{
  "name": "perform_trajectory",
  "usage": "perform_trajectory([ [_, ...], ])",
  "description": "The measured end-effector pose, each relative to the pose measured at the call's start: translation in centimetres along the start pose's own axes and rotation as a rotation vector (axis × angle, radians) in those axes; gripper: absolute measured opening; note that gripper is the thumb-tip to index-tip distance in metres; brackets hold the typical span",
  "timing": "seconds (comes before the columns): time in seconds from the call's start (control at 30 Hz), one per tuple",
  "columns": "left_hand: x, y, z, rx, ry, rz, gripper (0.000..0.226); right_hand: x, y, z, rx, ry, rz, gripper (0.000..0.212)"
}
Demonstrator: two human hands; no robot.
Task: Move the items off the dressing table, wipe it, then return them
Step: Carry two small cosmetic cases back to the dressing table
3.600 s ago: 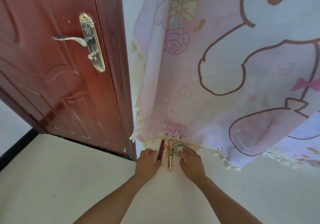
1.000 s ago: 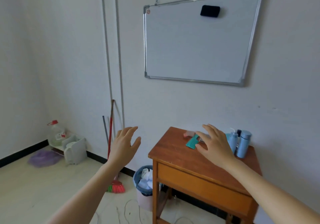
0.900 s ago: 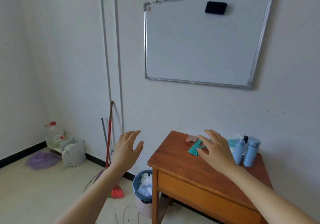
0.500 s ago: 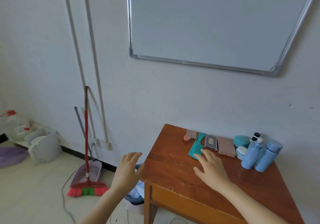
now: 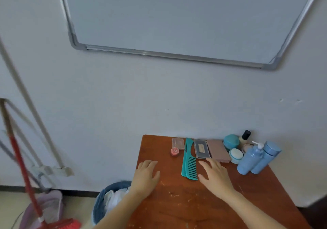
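The wooden dressing table [image 5: 194,202] stands against the wall. Along its back lie a clear case [image 5: 178,143], a small red pot [image 5: 175,151], a teal comb [image 5: 189,159], a grey palette [image 5: 202,148], a pink palette [image 5: 218,150], a teal jar [image 5: 231,141], a white jar [image 5: 235,155], a black-capped bottle [image 5: 245,136] and two blue bottles [image 5: 257,158]. My left hand [image 5: 146,176] is flat over the table's left edge, holding nothing. My right hand [image 5: 215,174] hovers open just right of the comb, fingertips near the grey palette.
A blue waste bin [image 5: 109,198] full of paper stands left of the table. A red broom [image 5: 23,167] and dustpan [image 5: 46,205] lean against the wall further left. A whiteboard [image 5: 177,16] hangs above the table.
I have come from the floor by the door to the table. In the last half second both hands moved forward over the tabletop, the right one reaching beside the comb.
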State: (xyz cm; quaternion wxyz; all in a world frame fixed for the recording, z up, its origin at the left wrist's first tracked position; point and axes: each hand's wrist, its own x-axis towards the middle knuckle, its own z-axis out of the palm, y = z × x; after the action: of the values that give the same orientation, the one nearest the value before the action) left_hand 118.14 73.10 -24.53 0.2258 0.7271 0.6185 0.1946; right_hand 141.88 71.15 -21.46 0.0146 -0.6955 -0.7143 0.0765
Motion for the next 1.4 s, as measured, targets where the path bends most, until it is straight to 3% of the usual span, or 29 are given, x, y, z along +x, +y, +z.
perform_trajectory([
  [0.4,10.3,5.2,5.9,0.248,-0.164,0.031,0.049,9.3,4.1,1.1,0.225,-0.088,-0.06,0.051],
  [0.67,11.5,4.4,7.3,0.476,-0.34,0.041,0.044,14.8,2.9,4.8,0.266,-0.173,-0.172,0.051],
  [0.9,11.3,3.7,6.7,0.527,-0.34,0.026,0.042,20.0,1.4,6.1,0.207,-0.136,-0.301,0.05],
  [1.0,11.3,4.3,6.9,0.504,-0.246,0.023,0.045,21.2,1.3,6.4,0.171,-0.147,-0.317,0.053],
  [1.1,11.6,4.8,7.3,0.504,-0.147,0.023,0.027,21.6,1.6,6.3,0.138,-0.152,-0.338,0.053],
  [1.17,12.2,4.7,7.6,0.464,-0.061,-0.048,0.029,21.5,1.7,6.2,0.12,-0.144,-0.336,0.051],
  [1.27,13.5,4.5,7.7,0.495,-0.151,-0.172,0.049,20.8,1.3,6.0,0.126,-0.148,-0.315,0.05],
  [1.4,14.2,4.1,7.6,0.485,-0.187,-0.182,0.047,20.3,0.9,5.9,0.101,-0.167,-0.279,0.053],
])
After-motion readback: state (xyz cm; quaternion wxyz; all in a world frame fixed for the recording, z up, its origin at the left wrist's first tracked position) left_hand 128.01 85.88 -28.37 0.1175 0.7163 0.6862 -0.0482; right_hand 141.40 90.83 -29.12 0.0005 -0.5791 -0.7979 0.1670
